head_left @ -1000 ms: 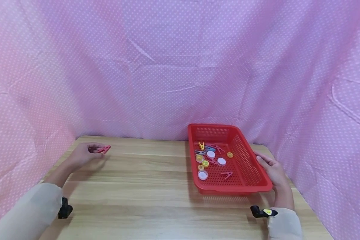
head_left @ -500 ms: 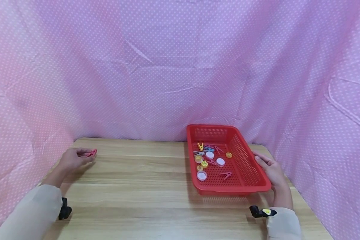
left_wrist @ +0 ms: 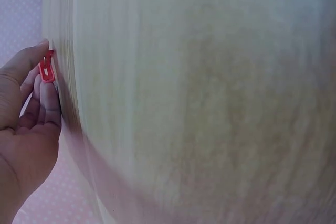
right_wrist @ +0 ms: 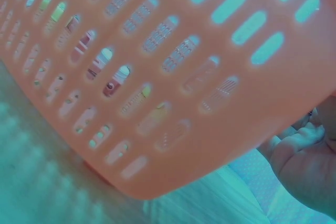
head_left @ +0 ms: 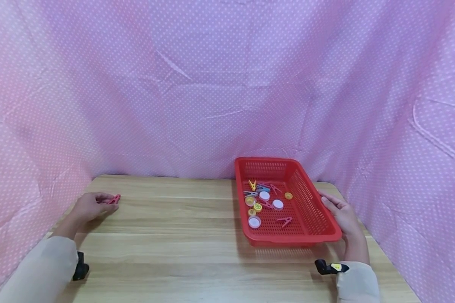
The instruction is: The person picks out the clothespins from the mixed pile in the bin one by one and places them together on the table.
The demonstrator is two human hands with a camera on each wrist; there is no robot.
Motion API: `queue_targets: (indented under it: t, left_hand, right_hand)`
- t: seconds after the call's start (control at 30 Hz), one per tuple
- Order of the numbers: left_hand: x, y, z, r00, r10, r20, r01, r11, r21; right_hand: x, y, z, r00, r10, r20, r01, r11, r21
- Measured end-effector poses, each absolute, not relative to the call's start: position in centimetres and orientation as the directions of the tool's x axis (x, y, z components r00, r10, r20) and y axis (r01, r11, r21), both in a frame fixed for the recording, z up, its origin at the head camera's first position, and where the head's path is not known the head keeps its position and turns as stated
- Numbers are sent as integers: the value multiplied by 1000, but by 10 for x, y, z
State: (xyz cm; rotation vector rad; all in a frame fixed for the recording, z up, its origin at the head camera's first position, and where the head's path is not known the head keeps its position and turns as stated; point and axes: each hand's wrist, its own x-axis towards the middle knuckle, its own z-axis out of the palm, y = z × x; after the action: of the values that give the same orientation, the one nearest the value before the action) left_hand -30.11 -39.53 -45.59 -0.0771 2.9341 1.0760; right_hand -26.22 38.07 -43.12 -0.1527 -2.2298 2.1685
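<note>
left wrist view — red clothespin (left_wrist: pixel 46 70) sits pinched between fingers (left_wrist: pixel 51 100).

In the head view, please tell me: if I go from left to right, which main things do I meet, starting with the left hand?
Left hand → pink clothespin held at its fingertips → red basket with small items inside → right hand at the basket's right side.
</note>
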Motion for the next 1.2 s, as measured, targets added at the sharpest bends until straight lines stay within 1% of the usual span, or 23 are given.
queue_targets:
  t: [0.23, 0.4, 0.63, 0.8, 0.97, 1.2]
  left_hand:
    - [-299, -396, -456, -999, -35, -18, -38, 749, 661]
    - [-298, -396, -454, -999, -41, 31, -11, 757, 654]
    - [-304, -389, -437, -998, -59, 32, -21, 725, 689]
    - [-314, -374, -424, -993, -45, 111, 38, 761, 648]
    - [-325, -356, -415, -988, -31, 149, 77, 742, 666]
    - [-343, -323, -402, -978, 71, 196, 188, 706, 683]
  right_hand:
    - [-262, 381, -429, -994, 89, -58, 60, 28, -998]
    - [-262, 380, -430, -995, 86, -49, 52, 30, -998]
    - [-263, 381, -432, -995, 86, -46, 49, 35, -998]
    - [-263, 381, -431, -994, 96, -46, 49, 35, -998]
    - [-262, 381, -430, -993, 95, -69, 73, 39, -997]
    - [-262, 381, -429, -991, 105, -88, 95, 62, -994]
